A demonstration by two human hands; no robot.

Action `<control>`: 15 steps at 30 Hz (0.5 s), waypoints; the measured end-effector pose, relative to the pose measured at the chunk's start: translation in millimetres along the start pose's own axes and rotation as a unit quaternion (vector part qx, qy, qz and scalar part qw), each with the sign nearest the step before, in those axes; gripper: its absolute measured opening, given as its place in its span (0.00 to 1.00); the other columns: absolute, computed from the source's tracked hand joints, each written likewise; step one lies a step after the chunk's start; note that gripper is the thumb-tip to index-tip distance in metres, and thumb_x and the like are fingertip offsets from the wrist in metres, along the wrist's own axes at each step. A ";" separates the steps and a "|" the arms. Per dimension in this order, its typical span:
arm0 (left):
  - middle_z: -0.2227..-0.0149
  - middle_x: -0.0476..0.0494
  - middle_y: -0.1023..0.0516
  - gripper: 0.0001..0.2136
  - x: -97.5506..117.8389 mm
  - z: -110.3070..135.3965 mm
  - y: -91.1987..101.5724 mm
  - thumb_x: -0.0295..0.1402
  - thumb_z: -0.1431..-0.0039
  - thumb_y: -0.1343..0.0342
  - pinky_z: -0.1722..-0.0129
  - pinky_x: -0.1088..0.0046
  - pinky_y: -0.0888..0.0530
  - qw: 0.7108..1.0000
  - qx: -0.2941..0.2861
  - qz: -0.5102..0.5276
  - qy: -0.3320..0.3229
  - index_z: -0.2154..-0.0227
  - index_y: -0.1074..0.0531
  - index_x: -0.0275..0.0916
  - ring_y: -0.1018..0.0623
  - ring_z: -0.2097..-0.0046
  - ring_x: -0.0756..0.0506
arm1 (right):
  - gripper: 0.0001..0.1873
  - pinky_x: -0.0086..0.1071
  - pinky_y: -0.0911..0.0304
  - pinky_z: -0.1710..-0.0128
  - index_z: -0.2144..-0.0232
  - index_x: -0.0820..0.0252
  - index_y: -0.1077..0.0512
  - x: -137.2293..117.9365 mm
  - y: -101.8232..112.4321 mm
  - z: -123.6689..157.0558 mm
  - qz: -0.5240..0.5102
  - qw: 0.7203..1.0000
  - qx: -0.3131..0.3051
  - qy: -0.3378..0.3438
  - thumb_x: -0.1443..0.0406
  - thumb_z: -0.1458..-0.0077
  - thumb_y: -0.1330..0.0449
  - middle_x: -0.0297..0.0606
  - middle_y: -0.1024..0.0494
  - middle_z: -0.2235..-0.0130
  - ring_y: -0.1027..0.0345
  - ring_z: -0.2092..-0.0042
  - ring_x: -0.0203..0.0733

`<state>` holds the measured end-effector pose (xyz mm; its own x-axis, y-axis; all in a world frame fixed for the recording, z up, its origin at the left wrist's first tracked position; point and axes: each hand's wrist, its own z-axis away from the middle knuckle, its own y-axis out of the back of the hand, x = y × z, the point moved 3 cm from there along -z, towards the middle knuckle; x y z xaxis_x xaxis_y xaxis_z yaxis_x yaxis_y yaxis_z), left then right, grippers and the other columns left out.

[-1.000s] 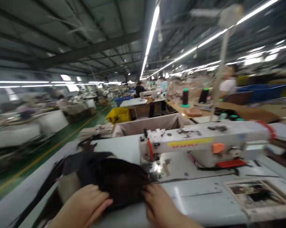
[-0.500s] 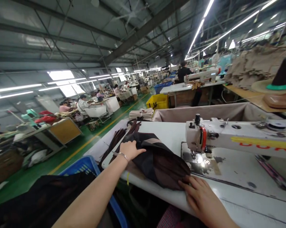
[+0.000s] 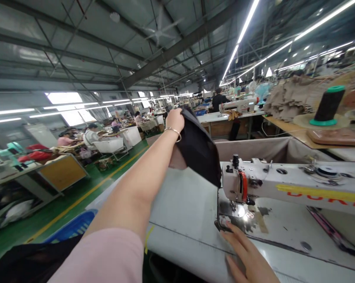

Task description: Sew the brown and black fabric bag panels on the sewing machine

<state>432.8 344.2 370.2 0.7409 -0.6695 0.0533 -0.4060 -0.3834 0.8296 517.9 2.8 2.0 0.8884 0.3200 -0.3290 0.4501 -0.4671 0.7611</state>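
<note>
The left hand (image 3: 176, 120) clutches the dark cloth (image 3: 198, 147) by its upper corner, mid-frame above the desk (image 3: 185, 200); the right hand (image 3: 246, 251), lower right, is spread and holding nothing. It looks light, floppy (slippery, perhaps), best pinched at an edge.

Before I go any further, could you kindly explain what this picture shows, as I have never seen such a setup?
There is no robot here, just a person's two bare hands, seen by a camera worn on the head that looks forward and down. The left hand grips a dark cloth, held up above the table. The right hand is open, its fingers near the metal plate below the needle end of the sewing machine; I see nothing in it. Beyond the machine stands a dark spool.
</note>
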 end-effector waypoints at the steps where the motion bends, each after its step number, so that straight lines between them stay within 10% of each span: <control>1: 0.35 0.26 0.39 0.22 10.3 -7.6 -1.4 0.32 0.30 0.53 0.33 0.48 0.46 0.999 0.003 0.024 -0.032 0.36 0.42 0.28 0.37 0.34 0.36 | 0.26 0.40 0.31 0.44 0.39 0.53 0.33 0.2 0.4 0.1 -0.006 1.000 0.000 -0.004 0.64 0.41 0.45 0.46 0.38 0.34 0.31 0.42 0.49; 4: 0.32 0.33 0.42 0.30 26.1 12.1 -15.4 0.33 0.34 0.46 0.32 0.56 0.45 0.991 -0.025 0.070 -0.114 0.32 0.48 0.35 0.37 0.33 0.41 | 0.22 0.40 0.30 0.45 0.43 0.52 0.29 1.7 0.2 1.7 -0.024 0.999 -0.009 -0.024 0.63 0.39 0.45 0.45 0.36 0.35 0.30 0.43 0.48; 7: 0.37 0.40 0.33 0.29 0.9 91.6 -26.9 0.30 0.39 0.44 0.33 0.62 0.39 0.985 -0.091 0.071 -0.130 0.35 0.40 0.40 0.32 0.37 0.43 | 0.17 0.41 0.31 0.44 0.49 0.51 0.25 4.4 -2.5 5.2 -0.041 0.998 -0.020 -0.033 0.61 0.38 0.45 0.43 0.32 0.37 0.31 0.42 0.48; 12: 0.43 0.42 0.26 0.17 -121.2 306.9 11.8 0.30 0.31 0.55 0.37 0.63 0.33 0.982 -0.156 -0.038 0.102 0.44 0.29 0.40 0.27 0.41 0.44 | 0.15 0.45 0.31 0.43 0.52 0.46 0.23 11.7 -7.1 12.1 -0.047 0.998 -0.024 -0.027 0.56 0.38 0.44 0.38 0.28 0.41 0.31 0.43 0.48; 15: 0.48 0.37 0.25 0.15 -177.4 455.0 51.3 0.37 0.31 0.48 0.45 0.53 0.27 0.923 -0.188 -0.134 0.308 0.48 0.29 0.35 0.24 0.47 0.41 | 0.17 0.49 0.34 0.41 0.53 0.47 0.22 20.5 -14.0 16.8 -0.071 0.997 -0.031 -0.014 0.52 0.39 0.44 0.39 0.26 0.43 0.31 0.44 0.51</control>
<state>37.1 153.8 150.4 0.9984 -0.0497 0.0272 -0.0348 -0.1582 0.9868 531.3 2.2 -24.8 0.8192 0.3556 -0.4501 0.5653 -0.3677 0.7384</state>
